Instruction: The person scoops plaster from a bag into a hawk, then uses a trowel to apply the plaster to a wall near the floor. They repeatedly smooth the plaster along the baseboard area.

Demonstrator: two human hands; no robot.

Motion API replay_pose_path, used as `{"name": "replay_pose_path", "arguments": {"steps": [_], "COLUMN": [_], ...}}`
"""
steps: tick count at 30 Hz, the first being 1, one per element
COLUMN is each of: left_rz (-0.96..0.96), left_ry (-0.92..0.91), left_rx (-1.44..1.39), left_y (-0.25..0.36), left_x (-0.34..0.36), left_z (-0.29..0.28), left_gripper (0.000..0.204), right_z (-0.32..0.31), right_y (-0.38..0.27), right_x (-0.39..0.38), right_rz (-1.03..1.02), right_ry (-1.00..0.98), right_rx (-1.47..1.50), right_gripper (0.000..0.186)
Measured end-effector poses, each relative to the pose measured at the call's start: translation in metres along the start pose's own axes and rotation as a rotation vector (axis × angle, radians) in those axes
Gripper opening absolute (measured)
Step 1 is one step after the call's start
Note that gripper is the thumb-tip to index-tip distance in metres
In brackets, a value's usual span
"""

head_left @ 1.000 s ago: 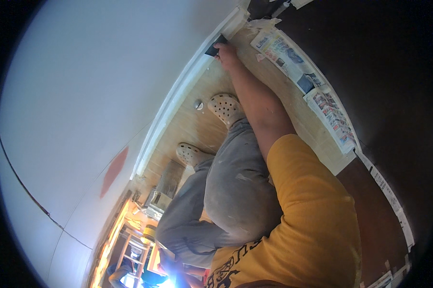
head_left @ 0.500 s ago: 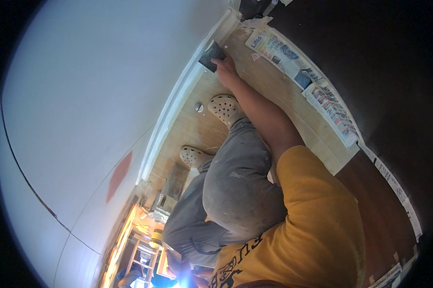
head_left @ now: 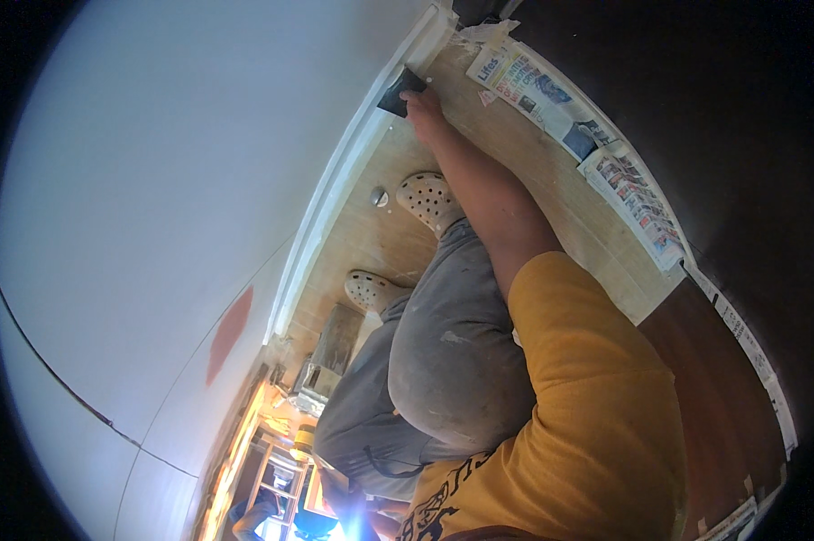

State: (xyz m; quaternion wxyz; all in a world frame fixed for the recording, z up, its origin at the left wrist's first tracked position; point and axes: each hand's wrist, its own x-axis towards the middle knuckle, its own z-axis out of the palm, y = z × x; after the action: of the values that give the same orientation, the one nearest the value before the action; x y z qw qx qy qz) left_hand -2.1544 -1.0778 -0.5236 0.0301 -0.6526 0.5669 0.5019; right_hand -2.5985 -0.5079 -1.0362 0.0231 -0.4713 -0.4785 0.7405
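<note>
My right hand (head_left: 422, 106) reaches far forward at the upper middle, fingers closed on a flat black square that looks like sandpaper (head_left: 400, 93). It lies against the white skirting board (head_left: 330, 185) where the wall meets the floor. Down by the bright glare at the lower edge, a skin-toned shape may be my left arm or hand; its fingers cannot be made out. My knees are bent in dusty grey trousers. The cream clogs (head_left: 429, 200) on my feet stand close to the skirting, with a round metal doorstop (head_left: 380, 196) fixed in the floor beside them.
Newspaper sheets (head_left: 551, 99) are taped along the floor's right edge, beside a dark surface. A grey metal box-like thing (head_left: 335, 341) lies left of my knee. Further back stand a wooden ladder (head_left: 279, 482) and a yellow object (head_left: 304, 439). The white wall (head_left: 181, 162) has a pink patch.
My right hand has slid a little further along the skirting board, away from me, and the sandpaper has turned slightly. The whole view has shifted a little.
</note>
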Motion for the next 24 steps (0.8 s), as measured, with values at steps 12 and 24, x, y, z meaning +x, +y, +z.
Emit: {"name": "replay_pose_path", "arguments": {"steps": [12,24], "left_rz": [0.017,0.026], "left_ry": [-0.043,-0.014], "left_rx": [0.072,-0.008], "left_y": [0.0,0.003], "left_x": [-0.011,-0.006], "left_z": [0.008,0.009], "left_gripper": [0.036,0.031], "right_z": [0.028,0.01], "right_y": [-0.023,-0.004], "right_x": [-0.02,-0.075], "right_rz": [-0.229,-0.229], "right_ry": [-0.089,0.045], "right_rx": [0.035,-0.171], "right_gripper": [0.047,0.054]}}
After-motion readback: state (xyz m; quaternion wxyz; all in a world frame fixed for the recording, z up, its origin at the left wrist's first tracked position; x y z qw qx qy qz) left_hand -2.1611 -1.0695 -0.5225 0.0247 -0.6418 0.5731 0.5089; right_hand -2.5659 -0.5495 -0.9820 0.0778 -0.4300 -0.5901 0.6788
